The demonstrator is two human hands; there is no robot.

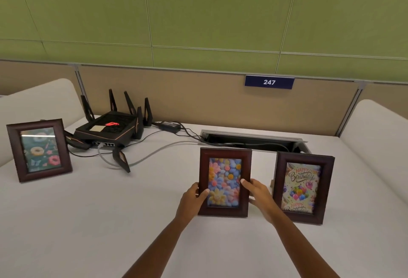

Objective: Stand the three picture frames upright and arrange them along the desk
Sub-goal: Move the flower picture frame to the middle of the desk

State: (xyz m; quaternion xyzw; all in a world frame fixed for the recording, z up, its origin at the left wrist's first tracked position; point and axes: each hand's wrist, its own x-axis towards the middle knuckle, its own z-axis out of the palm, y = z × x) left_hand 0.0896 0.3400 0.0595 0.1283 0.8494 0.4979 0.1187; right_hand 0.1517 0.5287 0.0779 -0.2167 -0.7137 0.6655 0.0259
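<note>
Both hands' fingers [204, 193] grip upright flower frame [224, 181] on desk [88, 222].

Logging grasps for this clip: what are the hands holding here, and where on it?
Both hands hold the flower picture frame upright on the desk: left hand on its left edge, right hand on its right edge, around mid-height.

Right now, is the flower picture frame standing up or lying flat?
Standing up. The flower frame faces the camera with its bottom edge on the desk, both hands gripping its sides.
</note>
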